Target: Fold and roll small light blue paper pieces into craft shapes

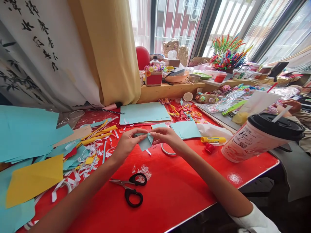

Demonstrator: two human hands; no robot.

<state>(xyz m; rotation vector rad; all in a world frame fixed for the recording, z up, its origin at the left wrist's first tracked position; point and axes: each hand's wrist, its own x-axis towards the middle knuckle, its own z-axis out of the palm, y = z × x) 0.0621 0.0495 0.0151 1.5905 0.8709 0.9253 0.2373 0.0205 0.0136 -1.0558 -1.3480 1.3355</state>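
The left hand (130, 142) and right hand (167, 136) pinch a folded blue paper (145, 144). Its loose end points toward the scissors (123, 183) (long axis unclear).

Fingers (163, 131) cover part of the folded blue paper (145, 144)!
Left edge slices the blue sheets (21, 132), right edge crops a co-worker (301, 119), and the cup label's (243, 137) small print is unreadable.

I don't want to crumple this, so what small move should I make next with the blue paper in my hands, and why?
Perhaps press the bend in the blue paper into a crease: your left hand and right hand both pinch it, and part of it appears angled away from the rest.
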